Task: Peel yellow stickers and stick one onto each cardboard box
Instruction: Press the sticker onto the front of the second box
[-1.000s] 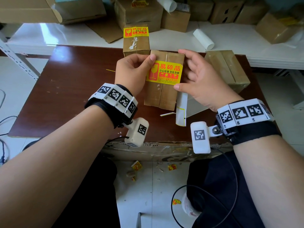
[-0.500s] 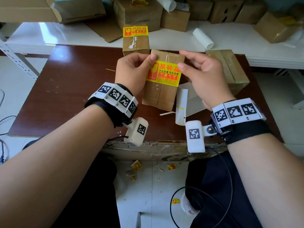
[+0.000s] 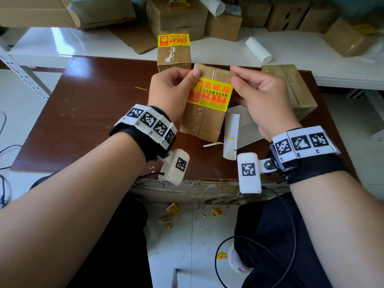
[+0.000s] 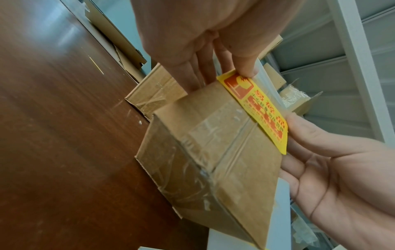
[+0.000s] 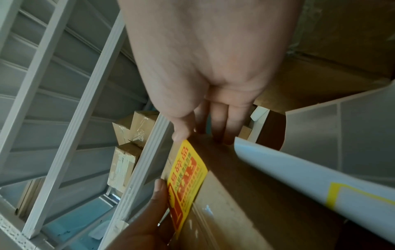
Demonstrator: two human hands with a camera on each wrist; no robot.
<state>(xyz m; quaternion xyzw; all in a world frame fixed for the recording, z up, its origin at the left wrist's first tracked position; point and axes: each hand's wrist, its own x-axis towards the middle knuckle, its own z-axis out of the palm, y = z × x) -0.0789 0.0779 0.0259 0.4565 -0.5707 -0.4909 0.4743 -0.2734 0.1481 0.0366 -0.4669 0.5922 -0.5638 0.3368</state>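
The left hand [image 3: 170, 90] grips the left edge of a taped cardboard box [image 3: 204, 121], thumb curled over the top face with its tip pressing the upper left corner of the yellow fragile sticker [image 3: 209, 94], fingers wrapped behind the box. The left wrist view confirms this: thumb tip on the sticker's corner, fingers down the far side. The right hand [image 3: 264, 96] holds the opposite edge, thumb tip at the sticker's right end, fingers curled round the back; in the right wrist view the thumb touches the sticker's corner at the box edge. Both hands are thus clamped on the same box, one at each side. The box is tilted, near end lower, over the dark brown table [image 3: 83, 113]; whether its lower edge touches the tabletop cannot be told. The sticker lies across the upper part of the top face, spanning the tape seam. Just right of the box and under the right hand lies a white backing sheet [image 3: 231, 134], its near end curled and showing a yellow outline. Behind the held box stands a second cardboard box [image 3: 174, 55] with a yellow sticker on its top. An unlabelled box [image 3: 295, 88] rests on the table at the right, behind the right hand. Beyond the table, a white shelf [image 3: 93, 44] carries more cardboard boxes and a white paper roll [image 3: 258, 50]. Yellow sticker scraps [image 3: 217, 212] lie on the floor between the person's knees.
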